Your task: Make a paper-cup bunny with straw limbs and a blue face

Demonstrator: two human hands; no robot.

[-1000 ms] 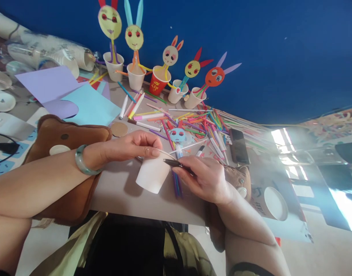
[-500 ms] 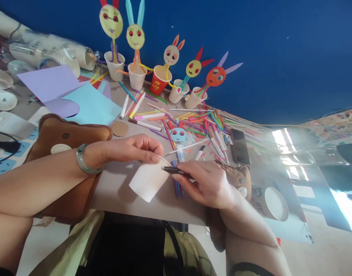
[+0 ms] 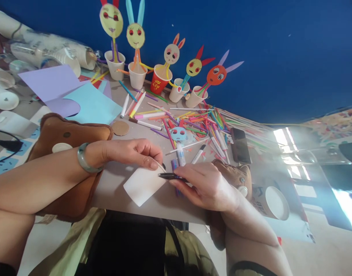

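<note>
My left hand (image 3: 143, 153) is closed on the rim of a white paper cup (image 3: 143, 186), thumb on the near side and fingers curled behind. The cup is tilted, its base toward the lower left. In my right hand (image 3: 203, 186) is a slim black pen (image 3: 167, 176), its pointed tip against the cup's wall just below the rim. A small dark piece shows behind the rim; I cannot tell what it is. A bracelet (image 3: 86, 159) circles my left wrist.
Rabbit-faced figures stand in paper cups (image 3: 137, 78) along the blue wall. Markers and coloured sticks (image 3: 190, 122) lie scattered ahead. A brown cushion (image 3: 75, 130) is under my left arm; a phone (image 3: 240, 145) and a brown pouch (image 3: 234, 176) lie right. Coloured paper (image 3: 91, 105) is at left.
The paper cup has turned and shifted slightly left and down. The pen tip has moved a little left and down along with it. Both hands keep their grips.
</note>
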